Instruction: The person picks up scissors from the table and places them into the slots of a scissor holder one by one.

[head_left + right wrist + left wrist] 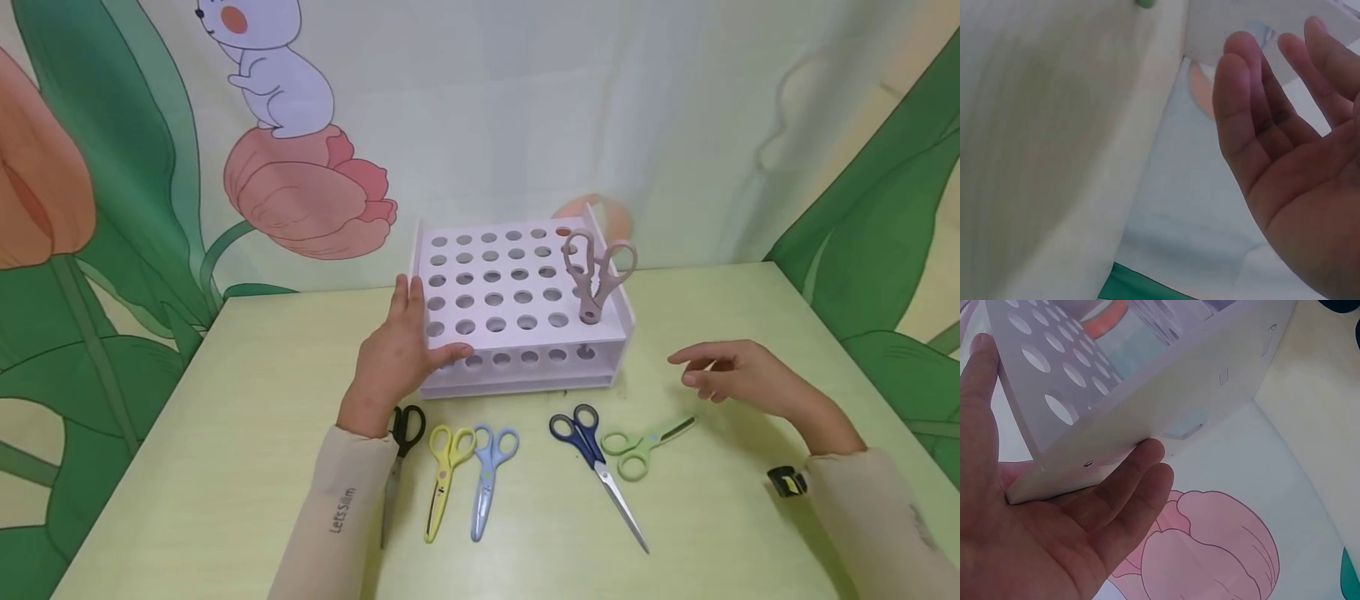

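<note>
A white rack (504, 311) with rows of round holes stands on the table. My left hand (395, 348) grips its left side, thumb at the front edge and fingers along the outer side panel (1210, 369). Pinkish-grey scissors (597, 268) stand upright in a front right hole, handles up. My right hand (738, 377) hovers to the right of the rack, fingers loosely bent and holding nothing. Nearest to it lie green scissors (637, 450). Dark blue scissors (588, 442), light blue scissors (489, 475), yellow scissors (447, 471) and black-handled scissors (405, 437) lie before the rack.
The pale wooden-looking table (202, 467) meets a printed curtain (487, 108) behind the rack. My left sleeve (341, 508) partly covers the black-handled scissors. A black strap (787, 482) sits at the right wrist.
</note>
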Demonstrator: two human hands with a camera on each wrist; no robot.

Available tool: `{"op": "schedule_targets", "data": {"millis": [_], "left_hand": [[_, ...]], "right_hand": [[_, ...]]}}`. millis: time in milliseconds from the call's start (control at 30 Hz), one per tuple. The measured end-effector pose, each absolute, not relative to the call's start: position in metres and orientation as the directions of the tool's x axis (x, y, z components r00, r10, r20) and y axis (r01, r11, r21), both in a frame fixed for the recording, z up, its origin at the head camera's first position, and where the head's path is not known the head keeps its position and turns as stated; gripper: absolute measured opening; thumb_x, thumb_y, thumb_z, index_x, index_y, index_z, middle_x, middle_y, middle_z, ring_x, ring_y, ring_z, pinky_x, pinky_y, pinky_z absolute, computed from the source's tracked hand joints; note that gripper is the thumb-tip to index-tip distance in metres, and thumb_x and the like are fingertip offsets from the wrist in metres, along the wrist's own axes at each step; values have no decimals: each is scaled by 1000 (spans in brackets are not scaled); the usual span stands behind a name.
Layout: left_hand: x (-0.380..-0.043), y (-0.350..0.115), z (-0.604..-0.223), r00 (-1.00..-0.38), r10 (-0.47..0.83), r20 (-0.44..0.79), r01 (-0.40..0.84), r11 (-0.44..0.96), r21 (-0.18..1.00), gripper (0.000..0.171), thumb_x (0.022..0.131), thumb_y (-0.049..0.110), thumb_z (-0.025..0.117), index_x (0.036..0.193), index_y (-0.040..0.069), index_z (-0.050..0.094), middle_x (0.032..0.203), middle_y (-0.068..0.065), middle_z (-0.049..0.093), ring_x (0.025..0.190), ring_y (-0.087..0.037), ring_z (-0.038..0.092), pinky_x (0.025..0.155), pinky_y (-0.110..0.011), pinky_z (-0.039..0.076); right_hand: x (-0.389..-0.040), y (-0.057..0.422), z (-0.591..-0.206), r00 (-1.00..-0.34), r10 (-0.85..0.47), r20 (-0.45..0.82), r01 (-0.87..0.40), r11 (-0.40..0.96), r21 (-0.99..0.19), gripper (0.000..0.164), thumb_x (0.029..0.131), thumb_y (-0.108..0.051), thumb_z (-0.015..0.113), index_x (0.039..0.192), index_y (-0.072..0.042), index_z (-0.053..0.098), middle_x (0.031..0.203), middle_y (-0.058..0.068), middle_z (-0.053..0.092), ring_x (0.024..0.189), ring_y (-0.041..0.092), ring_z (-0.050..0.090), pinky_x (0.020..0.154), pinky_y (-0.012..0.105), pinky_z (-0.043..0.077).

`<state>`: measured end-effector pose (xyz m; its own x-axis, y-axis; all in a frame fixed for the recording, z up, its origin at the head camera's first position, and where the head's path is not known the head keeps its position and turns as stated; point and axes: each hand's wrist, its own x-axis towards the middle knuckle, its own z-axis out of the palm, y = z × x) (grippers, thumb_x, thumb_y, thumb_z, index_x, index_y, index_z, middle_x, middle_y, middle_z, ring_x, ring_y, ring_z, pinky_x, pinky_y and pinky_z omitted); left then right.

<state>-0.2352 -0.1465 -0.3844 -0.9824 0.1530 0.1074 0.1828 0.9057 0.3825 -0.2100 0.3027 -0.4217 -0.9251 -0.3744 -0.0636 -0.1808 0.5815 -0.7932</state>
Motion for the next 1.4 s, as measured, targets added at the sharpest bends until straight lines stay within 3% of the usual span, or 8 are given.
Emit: {"op": "schedule_targets", "data": {"millis": [167, 367, 467, 600, 767, 933, 1133, 1400], "left_hand": [[-235, -148, -384, -983, 150, 105, 180, 905, 387, 122, 79, 64, 77, 161, -1, 12, 167, -22, 5, 104, -36, 66, 64, -44, 52], [-236, -148, -382, -983, 150, 105, 179, 904, 387, 123, 79, 64, 77, 161, -1, 12, 166, -22, 5, 109, -38, 64, 66, -45, 53], [-236, -148, -381, -984, 146, 104, 176, 901, 396, 122, 79, 63, 77, 161, 0, 12, 167, -22, 5, 114, -39, 62, 70, -47, 53], [-236, -149, -381, -984, 145, 100, 174, 897, 407, 121, 79, 63, 77, 161, 0, 13, 167, -21, 4, 116, -40, 61, 73, -49, 54], [-236, -149, -382, -986, 140, 94, 166, 899, 406, 122, 79, 63, 77, 161, 0, 13, 167, -21, 4, 118, -40, 60, 77, -50, 54], [-236, -149, -384, -985, 139, 99, 167, 899, 405, 122, 79, 63, 77, 161, 0, 13, 167, -21, 4, 117, -41, 60, 77, -51, 53], [-236, -148, -384, -986, 139, 96, 167, 897, 409, 121, 79, 63, 77, 161, 0, 13, 167, -22, 5, 116, -42, 60, 76, -51, 53], [-236, -146, -385, -986, 142, 89, 166, 899, 405, 121, 79, 62, 78, 161, 0, 14, 167, -21, 4, 118, -42, 60, 77, -51, 53]], "right_hand": [[-214, 291, -429, -890, -430, -148, -166, 609, -775, 33, 97, -12, 69, 127, 2, 67, 99, 7, 67, 76, 22, 60, 64, 33, 54], [-208, 267, -428, -831, -531, -164, -282, 657, -699, 32, 92, -13, 74, 122, -3, 70, 94, 1, 66, 77, 19, 56, 64, 31, 49], [-206, 262, -427, -821, -529, -213, -302, 721, -624, 35, 91, -11, 75, 124, -4, 68, 94, 0, 64, 81, 19, 55, 70, 33, 48], [-204, 262, -426, -817, -499, -288, -289, 788, -543, 38, 93, -14, 73, 128, -2, 64, 87, 0, 62, 74, 16, 54, 68, 35, 46], [-202, 262, -427, -803, -466, -371, -196, 795, -574, 50, 97, -19, 69, 141, -1, 52, 70, 2, 55, 55, 14, 47, 56, 34, 42], [-201, 262, -429, -798, -459, -391, -148, 778, -611, 62, 98, -9, 66, 152, -1, 37, 66, 3, 53, 48, 14, 44, 51, 32, 42], [-201, 262, -431, -802, -473, -365, -184, 777, -601, 59, 95, -3, 65, 149, 0, 41, 67, 2, 49, 50, 14, 48, 53, 31, 44], [-202, 269, -435, -825, -442, -352, -189, 803, -565, 53, 91, -1, 70, 139, 2, 48, 81, 6, 57, 60, 17, 52, 58, 34, 46]]}}
